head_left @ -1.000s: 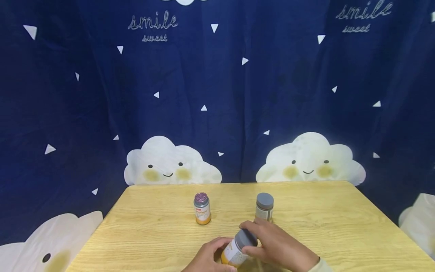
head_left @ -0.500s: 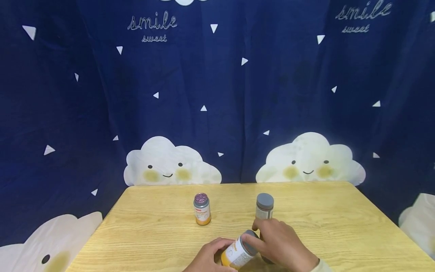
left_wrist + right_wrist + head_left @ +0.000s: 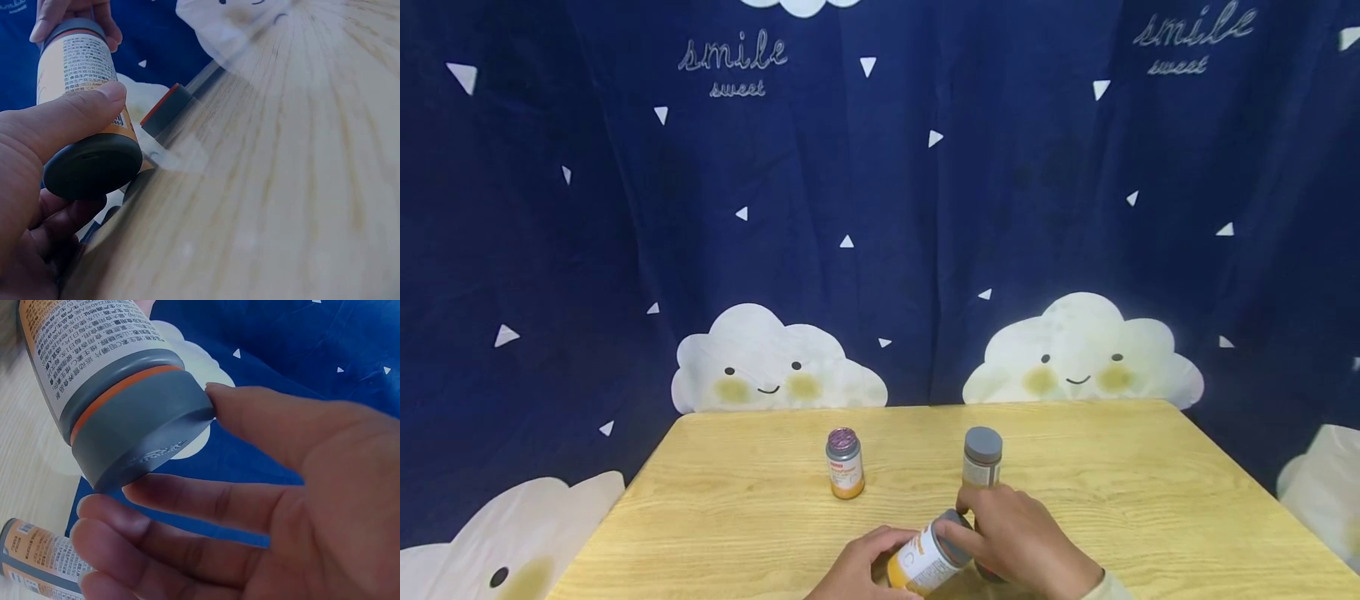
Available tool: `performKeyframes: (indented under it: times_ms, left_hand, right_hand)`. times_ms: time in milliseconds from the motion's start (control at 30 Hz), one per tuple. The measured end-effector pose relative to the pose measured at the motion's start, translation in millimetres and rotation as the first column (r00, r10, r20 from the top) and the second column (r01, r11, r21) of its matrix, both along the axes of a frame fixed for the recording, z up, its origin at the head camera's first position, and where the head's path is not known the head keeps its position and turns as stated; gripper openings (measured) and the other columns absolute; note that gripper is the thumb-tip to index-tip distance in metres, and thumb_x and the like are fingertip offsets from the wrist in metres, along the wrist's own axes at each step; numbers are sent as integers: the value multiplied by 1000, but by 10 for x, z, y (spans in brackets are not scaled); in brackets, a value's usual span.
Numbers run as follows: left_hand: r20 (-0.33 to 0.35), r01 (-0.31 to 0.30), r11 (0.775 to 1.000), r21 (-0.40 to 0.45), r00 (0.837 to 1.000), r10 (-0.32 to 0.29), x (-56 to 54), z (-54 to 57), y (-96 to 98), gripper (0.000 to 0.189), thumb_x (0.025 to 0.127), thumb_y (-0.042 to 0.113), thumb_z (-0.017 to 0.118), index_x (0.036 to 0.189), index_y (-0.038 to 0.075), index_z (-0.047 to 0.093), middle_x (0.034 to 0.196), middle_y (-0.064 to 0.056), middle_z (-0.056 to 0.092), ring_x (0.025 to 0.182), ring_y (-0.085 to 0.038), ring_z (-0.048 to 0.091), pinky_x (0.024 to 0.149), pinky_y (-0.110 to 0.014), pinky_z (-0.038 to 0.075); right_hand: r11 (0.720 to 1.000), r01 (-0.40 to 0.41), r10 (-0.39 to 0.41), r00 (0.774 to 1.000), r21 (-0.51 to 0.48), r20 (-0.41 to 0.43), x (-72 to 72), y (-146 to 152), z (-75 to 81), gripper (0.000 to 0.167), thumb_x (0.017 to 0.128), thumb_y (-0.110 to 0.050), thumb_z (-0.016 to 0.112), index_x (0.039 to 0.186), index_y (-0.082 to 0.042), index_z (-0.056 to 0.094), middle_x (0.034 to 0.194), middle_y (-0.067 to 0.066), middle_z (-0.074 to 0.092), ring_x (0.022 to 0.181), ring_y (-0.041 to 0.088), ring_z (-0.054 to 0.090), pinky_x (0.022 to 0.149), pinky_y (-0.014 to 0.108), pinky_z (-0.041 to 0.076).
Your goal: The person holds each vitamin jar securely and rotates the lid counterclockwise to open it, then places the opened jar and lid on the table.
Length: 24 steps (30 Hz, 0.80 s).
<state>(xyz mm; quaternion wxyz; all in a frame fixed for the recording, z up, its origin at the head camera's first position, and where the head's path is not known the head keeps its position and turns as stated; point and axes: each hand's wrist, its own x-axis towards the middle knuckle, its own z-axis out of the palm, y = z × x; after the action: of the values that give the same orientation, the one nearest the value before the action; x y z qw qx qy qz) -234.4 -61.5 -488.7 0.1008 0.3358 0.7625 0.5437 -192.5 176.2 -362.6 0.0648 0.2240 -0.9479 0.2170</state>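
My left hand (image 3: pixel 865 567) holds a tilted pill bottle (image 3: pixel 922 564), with its white and orange label facing up. In the left wrist view, the thumb lies along the bottle (image 3: pixel 78 65) and the dark base faces the camera. At the other end, my right hand (image 3: pixel 1022 533) pinches the grey bottle cap (image 3: pixel 144 425) between thumb and forefinger, the other fingers loosely bent below. The cap sits on the bottle's neck, an orange ring showing at its lower edge. A loose cap (image 3: pixel 165 112) with a red rim lies on the table, partly hidden by my right hand in the head view.
An uncapped bottle (image 3: pixel 846 471) with a shiny purplish seal stands at back left on the wooden table (image 3: pixel 737 500). Just beyond my right hand stands a capped bottle (image 3: pixel 982 454). A dark blue curtain (image 3: pixel 880 167) with clouds hangs behind the table.
The held bottle has tipped further over, its capped end leaning right. My right hand has turned and shifted slightly right on the cap, and the loose cap's red edge shows below it.
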Motion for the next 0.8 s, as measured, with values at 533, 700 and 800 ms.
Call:
performKeyframes:
  times_ms: [533, 700, 800]
  left_hand:
    - [-63, -14, 999, -36, 998, 11, -17, -18, -6, 56, 80, 35, 78, 132, 27, 58, 118, 12, 60, 105, -5, 55, 91, -24, 43]
    - [-64, -15, 999, -47, 998, 12, -18, -23, -3, 57, 80, 37, 78, 132, 28, 58, 118, 12, 60, 105, -5, 54, 91, -24, 43]
    - [-60, -9, 999, -40, 998, 7, -22, -22, 0, 56, 81, 35, 78, 132, 26, 58, 118, 11, 60, 105, -5, 55, 91, -25, 43]
  right_hand:
    - [974, -226, 227, 973, -33, 42, -27, 99, 41, 27, 82, -29, 77, 100, -18, 59, 92, -6, 64, 79, 8, 59, 60, 25, 47]
    - [973, -229, 231, 971, -29, 57, -18, 90, 53, 35, 77, -21, 81, 103, -19, 57, 99, -6, 63, 88, 13, 61, 67, 27, 50]
    - [978, -208, 209, 977, -18, 44, -4, 87, 57, 39, 76, -22, 81, 106, -18, 57, 101, -3, 63, 90, 16, 61, 69, 30, 50]
